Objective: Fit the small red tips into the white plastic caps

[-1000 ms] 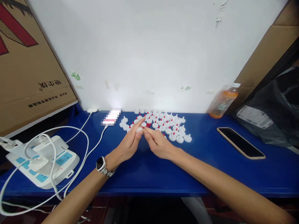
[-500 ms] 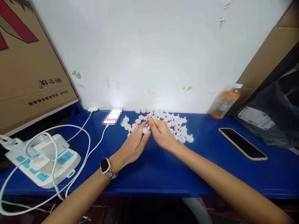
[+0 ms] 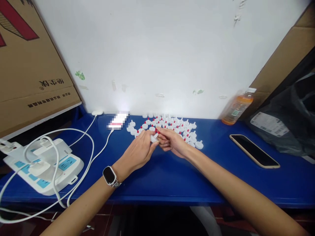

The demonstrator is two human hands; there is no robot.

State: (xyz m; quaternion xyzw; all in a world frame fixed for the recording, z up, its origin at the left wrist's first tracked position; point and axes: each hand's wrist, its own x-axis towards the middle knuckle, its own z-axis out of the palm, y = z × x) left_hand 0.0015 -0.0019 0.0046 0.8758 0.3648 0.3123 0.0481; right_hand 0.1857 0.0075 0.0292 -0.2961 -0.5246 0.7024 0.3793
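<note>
My left hand (image 3: pixel 140 149) pinches a white nozzle cap (image 3: pixel 154 138) between thumb and fingers, above the front of a pile. The cap is tilted, and a small red tip (image 3: pixel 157 133) shows at its right end. My right hand (image 3: pixel 169 139) is closed at that red tip, thumb and forefinger pressed together, the other fingers curled below. Behind the hands spread many loose white nozzle caps (image 3: pixel 199 144), some with red tips and some with bare white spouts. The hands hide part of the pile.
On the left lie a power strip (image 3: pixel 76 167) with looped white cables and a lit, blurred phone (image 3: pixel 118 120). A dark phone (image 3: pixel 254 150), an orange drink bottle (image 3: pixel 237 106) and a grey plastic bag (image 3: pixel 292 114) are on the right. A white panel (image 3: pixel 159 59) stands behind the blue table (image 3: pixel 172 180).
My hands have parted slightly and turned, so the white cap and its red tip now show between them. My right hand's fingers have curled under. The view has shifted a little.
</note>
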